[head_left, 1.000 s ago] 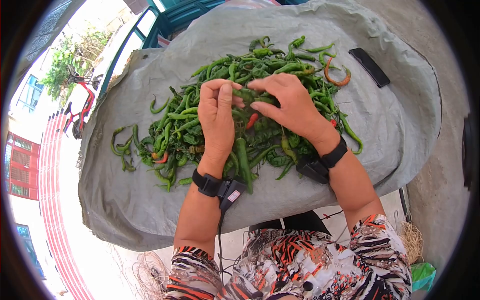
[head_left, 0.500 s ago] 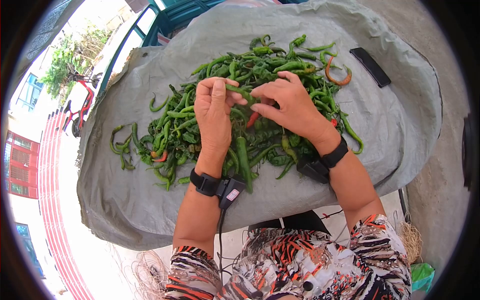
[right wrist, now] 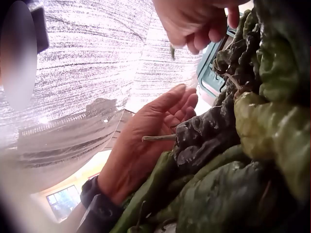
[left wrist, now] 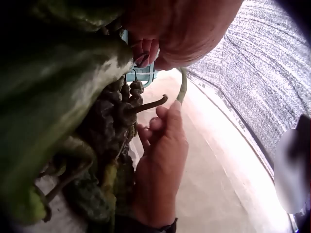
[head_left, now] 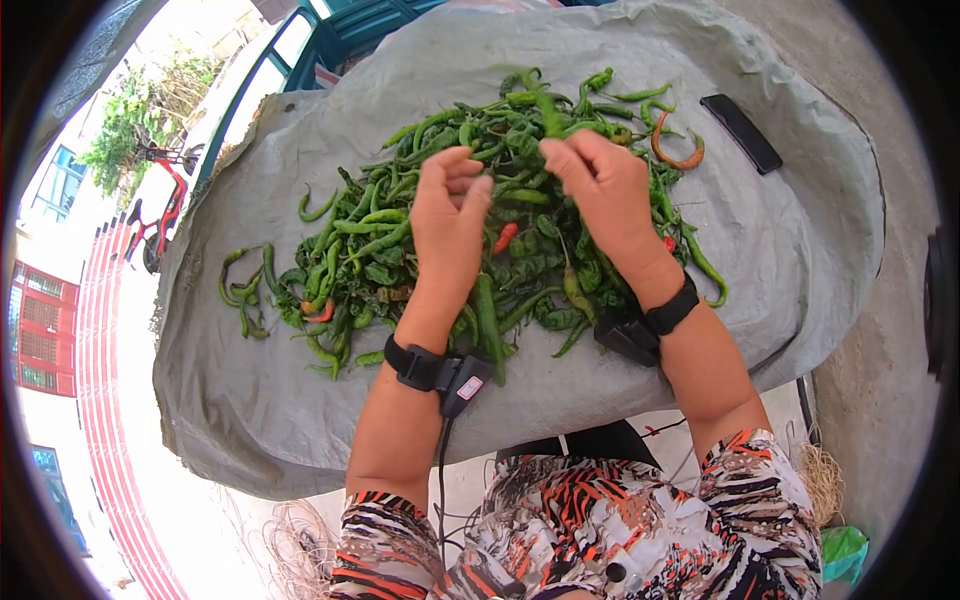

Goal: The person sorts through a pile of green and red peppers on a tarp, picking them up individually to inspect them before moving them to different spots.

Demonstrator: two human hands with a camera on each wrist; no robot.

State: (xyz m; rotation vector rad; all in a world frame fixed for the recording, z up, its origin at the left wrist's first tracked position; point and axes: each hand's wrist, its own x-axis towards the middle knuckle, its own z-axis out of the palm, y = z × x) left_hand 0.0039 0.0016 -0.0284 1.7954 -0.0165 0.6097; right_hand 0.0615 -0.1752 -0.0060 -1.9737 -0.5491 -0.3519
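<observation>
In the head view, a pile (head_left: 375, 240) of peppers covers the middle of the grey sheet (head_left: 290, 420), with a phone (head_left: 742, 134) lying to its right, just past a curled orange pepper (head_left: 676, 160). A red pepper (head_left: 506, 238) sits in the pile between your hands, a teal frame (head_left: 345, 42) stands behind the sheet, and a red bike (head_left: 170, 205) is off to the left. Your right hand (head_left: 610, 195) pinches a green pepper (head_left: 549, 112) above the pile, its far end too blurred to make out; your left hand (head_left: 448, 210) has its fingers loosely bent and relaxed. From the left wrist, a big pepper (left wrist: 53, 107) close to the lens blocks much of the pile; past it, your right fingers grip the green pepper, its upper end hidden by your left hand, itself cut off at the top. From the right wrist, you get a silver canopy (right wrist: 87, 63), a window (right wrist: 64, 203), and your left fingers relaxed beside a wrinkled pepper (right wrist: 204, 138); your right hand is cut off above, with only a short green tip showing below it.
</observation>
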